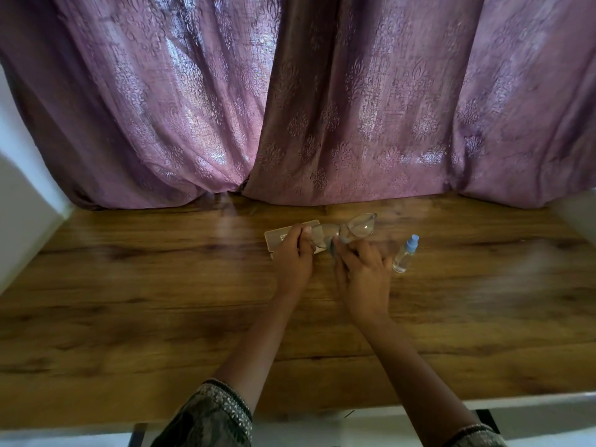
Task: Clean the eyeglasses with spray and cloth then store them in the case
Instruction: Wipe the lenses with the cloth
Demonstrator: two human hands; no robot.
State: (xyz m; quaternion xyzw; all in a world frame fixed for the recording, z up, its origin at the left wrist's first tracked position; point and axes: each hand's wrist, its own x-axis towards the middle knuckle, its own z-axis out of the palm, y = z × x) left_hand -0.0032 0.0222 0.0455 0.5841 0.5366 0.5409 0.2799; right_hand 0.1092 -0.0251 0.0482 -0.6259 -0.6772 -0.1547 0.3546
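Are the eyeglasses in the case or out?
Out. The left hand and right hand hold the eyeglasses, lenses exposed; the case lies partly hidden behind the left hand.

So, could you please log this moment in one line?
left hand: holds eyeglasses | right hand: pinches cloth | spray bottle, case: on table

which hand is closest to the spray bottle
The right hand, just beside the blue-capped spray bottle. The left hand is farther off, holding the other end of the eyeglasses by the case.
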